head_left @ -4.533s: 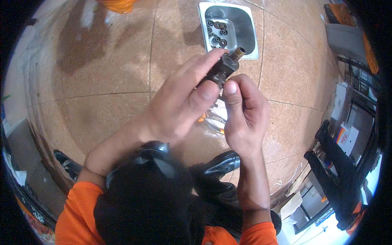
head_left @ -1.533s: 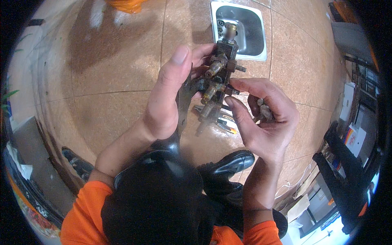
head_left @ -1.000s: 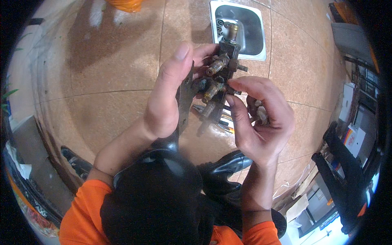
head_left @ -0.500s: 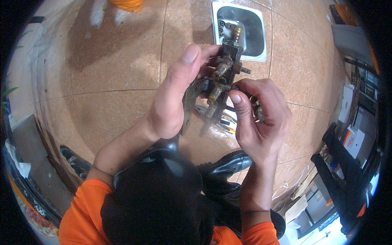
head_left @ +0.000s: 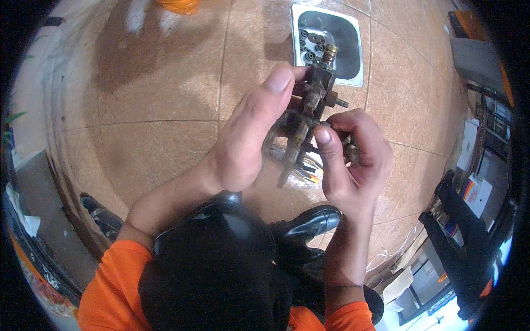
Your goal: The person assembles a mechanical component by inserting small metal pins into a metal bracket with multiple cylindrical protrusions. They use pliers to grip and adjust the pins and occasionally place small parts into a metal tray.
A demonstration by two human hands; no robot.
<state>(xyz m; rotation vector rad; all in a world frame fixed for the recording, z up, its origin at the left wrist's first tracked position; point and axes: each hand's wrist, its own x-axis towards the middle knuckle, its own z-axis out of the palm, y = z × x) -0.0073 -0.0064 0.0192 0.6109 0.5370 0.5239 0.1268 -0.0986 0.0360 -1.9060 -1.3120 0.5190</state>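
Dk metal valve manifold: blocky, grimy body w/ worn tubular stubs, held up above floor btwn both hands, near end blurry. Ribbed brass fitting at far end. L hand wrapped round manifold, fingers curled behind, thumb along its L side. R hand: thumb + index pinching sm. dk stub on manifold's R side; rough greyish bits in curled fingers. Beyond: shiny rect. steel pan, rounded corners, w/ sm. dk round parts. Below manifold: orange/blk-handled tool, partly hidden, on brownish, mottled tile floor. Glossy blk boot nearer body.
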